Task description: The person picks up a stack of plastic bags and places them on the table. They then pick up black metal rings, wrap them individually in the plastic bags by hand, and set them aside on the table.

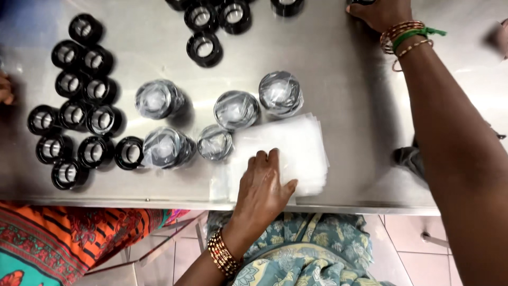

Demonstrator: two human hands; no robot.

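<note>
My left hand (263, 186) rests palm-down on a stack of clear plastic bags (299, 148) near the front edge of the steel table (344, 95). My right hand (382, 11) reaches to the far edge of the table, fingers closed over a dark object that is mostly cut off by the frame. Several bagged black rings (236, 109) stand just left of and behind the bag stack. Bare black rings (84, 122) are grouped at the far left, and a few more (204, 48) sit at the top centre.
Another person's fingers (5, 89) show at the left edge, and their orange patterned clothing (69, 233) is below the table. A tiled floor (413, 243) lies below the front edge.
</note>
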